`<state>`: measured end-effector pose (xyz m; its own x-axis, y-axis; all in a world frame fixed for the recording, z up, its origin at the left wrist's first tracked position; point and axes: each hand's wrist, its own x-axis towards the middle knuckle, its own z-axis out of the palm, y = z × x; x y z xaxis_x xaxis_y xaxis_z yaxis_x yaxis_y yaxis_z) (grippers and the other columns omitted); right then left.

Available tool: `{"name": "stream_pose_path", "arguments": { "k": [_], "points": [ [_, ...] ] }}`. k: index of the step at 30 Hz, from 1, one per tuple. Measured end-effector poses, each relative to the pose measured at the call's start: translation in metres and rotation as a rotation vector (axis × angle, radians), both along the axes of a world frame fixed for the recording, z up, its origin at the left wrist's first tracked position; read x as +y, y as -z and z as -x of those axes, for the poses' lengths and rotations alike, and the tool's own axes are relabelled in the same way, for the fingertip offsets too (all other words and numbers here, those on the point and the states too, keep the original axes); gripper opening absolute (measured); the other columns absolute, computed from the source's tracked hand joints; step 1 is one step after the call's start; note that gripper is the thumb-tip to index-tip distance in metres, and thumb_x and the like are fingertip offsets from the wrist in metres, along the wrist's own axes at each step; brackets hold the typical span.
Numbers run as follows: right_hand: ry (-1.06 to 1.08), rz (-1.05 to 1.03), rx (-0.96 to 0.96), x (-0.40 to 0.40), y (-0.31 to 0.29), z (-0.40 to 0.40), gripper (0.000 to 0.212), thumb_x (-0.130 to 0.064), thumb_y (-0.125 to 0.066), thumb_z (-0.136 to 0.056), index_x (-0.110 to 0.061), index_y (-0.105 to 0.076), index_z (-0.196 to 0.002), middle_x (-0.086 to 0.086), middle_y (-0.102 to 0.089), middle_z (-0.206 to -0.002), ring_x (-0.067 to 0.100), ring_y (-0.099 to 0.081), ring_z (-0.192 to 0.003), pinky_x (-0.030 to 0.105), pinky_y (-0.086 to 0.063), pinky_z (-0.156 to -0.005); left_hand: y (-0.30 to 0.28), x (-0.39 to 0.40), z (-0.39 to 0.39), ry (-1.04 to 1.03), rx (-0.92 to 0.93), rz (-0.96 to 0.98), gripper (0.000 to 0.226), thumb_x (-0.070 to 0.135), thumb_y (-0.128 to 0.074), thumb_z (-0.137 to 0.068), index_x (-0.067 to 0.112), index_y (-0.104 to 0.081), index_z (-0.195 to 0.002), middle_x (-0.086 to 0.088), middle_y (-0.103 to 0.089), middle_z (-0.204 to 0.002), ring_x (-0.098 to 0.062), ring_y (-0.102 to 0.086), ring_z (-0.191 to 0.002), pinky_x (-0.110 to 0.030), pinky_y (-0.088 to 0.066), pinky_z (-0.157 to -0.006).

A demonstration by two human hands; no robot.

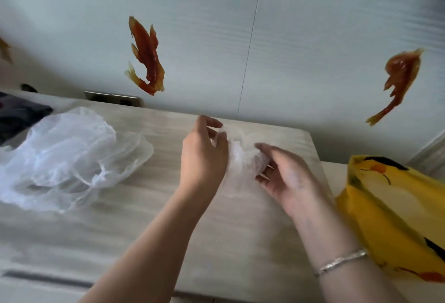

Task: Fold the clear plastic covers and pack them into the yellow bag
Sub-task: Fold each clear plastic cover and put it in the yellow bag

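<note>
Both bare forearms reach forward over the pale wood-grain surface (144, 218), where the left hand (204, 156), back up, and the right hand (286, 177), palm turned inward, each hold with curled fingers 1 crumpled clear plastic cover (243, 156) bunched between them. A loose heap of clear plastic covers (69, 156) lies on the surface well to the left of the left grip. The yellow plastic bag with black and orange print (395, 208) sits just right of the right forearm, its contents hidden.

Covers pile (67, 156) left on table (144, 230), bag (385, 211) right.
</note>
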<state>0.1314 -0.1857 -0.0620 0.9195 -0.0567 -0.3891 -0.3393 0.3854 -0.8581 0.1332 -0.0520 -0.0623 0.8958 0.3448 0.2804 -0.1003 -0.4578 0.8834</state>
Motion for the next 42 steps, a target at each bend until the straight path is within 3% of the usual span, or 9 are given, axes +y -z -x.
{"name": "stream_pose_path", "arguments": {
  "k": [8, 10, 14, 19, 23, 27, 31, 38, 42],
  "points": [
    [0.236, 0.119, -0.084, -0.005, 0.016, -0.032, 0.018, -0.007, -0.059, -0.091, -0.017, -0.06, -0.076, -0.001, -0.067, -0.079, 0.015, -0.061, -0.071, 0.029, -0.048, -0.064, 0.016, 0.009, -0.007, 0.06, 0.002, -0.124, 0.014, 0.015, -0.052, -0.093, 0.018, -0.055, -0.107, 0.006, -0.061, -0.089, -0.015, -0.057, -0.07, -0.021, -0.043, -0.062],
    [0.209, 0.264, -0.148, -0.009, 0.017, -0.033, 0.018, -0.007, -0.062, -0.09, -0.016, -0.063, -0.074, 0.001, -0.069, -0.081, 0.018, -0.063, -0.077, 0.034, -0.051, -0.077, 0.017, 0.013, -0.012, 0.089, 0.131, 0.037, 0.018, 0.02, -0.056, -0.088, 0.02, -0.056, -0.106, 0.009, -0.062, -0.095, -0.01, -0.059, -0.069, -0.013, -0.045, -0.062],
    [-0.02, 0.178, -0.179, -0.008, 0.006, -0.026, 0.007, -0.002, -0.062, -0.089, -0.003, -0.069, -0.091, 0.008, -0.073, -0.087, 0.016, -0.072, -0.072, 0.027, -0.057, -0.068, 0.009, 0.02, -0.019, 0.14, 0.425, 0.559, 0.048, 0.05, -0.051, -0.069, 0.021, -0.059, -0.106, -0.001, -0.069, -0.105, -0.023, -0.066, -0.092, -0.037, -0.054, -0.078],
    [-0.279, 0.141, -0.254, -0.004, -0.008, -0.02, 0.014, -0.005, -0.061, -0.088, -0.009, -0.074, -0.089, 0.009, -0.075, -0.094, 0.02, -0.072, -0.085, 0.029, -0.057, -0.082, 0.005, 0.034, -0.026, 0.396, 0.666, 0.565, 0.078, 0.074, -0.062, -0.07, 0.008, -0.067, -0.11, -0.013, -0.072, -0.102, -0.028, -0.07, -0.094, -0.038, -0.052, -0.09],
    [-0.297, 0.372, -0.315, 0.002, -0.006, -0.024, 0.015, -0.008, -0.064, -0.088, -0.014, -0.076, -0.082, 0.005, -0.075, -0.085, 0.012, -0.069, -0.076, 0.023, -0.054, -0.078, 0.003, 0.037, -0.019, 0.35, 0.535, 0.483, 0.031, 0.033, -0.065, -0.088, 0.004, -0.073, -0.078, -0.012, -0.068, -0.075, -0.021, -0.058, -0.055, -0.032, -0.048, -0.066],
    [-0.034, 0.702, -0.317, 0.006, 0.004, -0.038, 0.021, -0.031, -0.065, -0.089, -0.012, -0.073, -0.084, 0.0, -0.071, -0.079, 0.014, -0.063, -0.069, 0.027, -0.049, -0.069, 0.001, 0.043, -0.021, 0.092, 0.276, 0.402, 0.022, 0.026, -0.067, -0.088, 0.007, -0.068, -0.077, -0.002, -0.063, -0.068, -0.011, -0.061, -0.053, -0.03, -0.045, -0.061],
    [-0.232, 0.544, 0.003, 0.013, 0.004, -0.037, 0.057, -0.069, -0.055, -0.079, -0.013, -0.068, -0.081, 0.004, -0.07, -0.079, 0.023, -0.063, -0.07, 0.036, -0.049, -0.069, -0.003, 0.048, -0.02, -0.054, 0.043, 0.278, 0.029, 0.028, -0.064, -0.088, 0.003, -0.06, -0.074, 0.005, -0.049, -0.051, -0.023, -0.06, -0.055, -0.039, -0.051, -0.056],
    [-0.055, 0.532, -0.115, 0.025, 0.025, -0.043, 0.02, -0.022, -0.063, -0.089, -0.016, -0.059, -0.07, 0.005, -0.064, -0.077, 0.025, -0.061, -0.077, 0.042, -0.052, -0.077, 0.005, 0.043, -0.021, -0.202, -0.065, 0.219, 0.028, 0.028, -0.053, -0.09, 0.006, -0.057, -0.072, 0.004, -0.04, -0.049, -0.018, -0.04, -0.051, -0.035, -0.037, -0.05],
    [0.104, 0.642, -0.212, 0.022, 0.027, -0.048, 0.02, -0.02, -0.061, -0.092, -0.017, -0.059, -0.072, 0.0, -0.06, -0.068, 0.02, -0.058, -0.069, 0.028, -0.043, -0.066, 0.012, 0.043, -0.019, -0.226, 0.036, 0.112, 0.023, 0.035, -0.049, -0.091, 0.021, -0.065, -0.082, 0.0, -0.064, -0.063, -0.028, -0.06, -0.063, -0.032, -0.047, -0.06]
  ]
}}
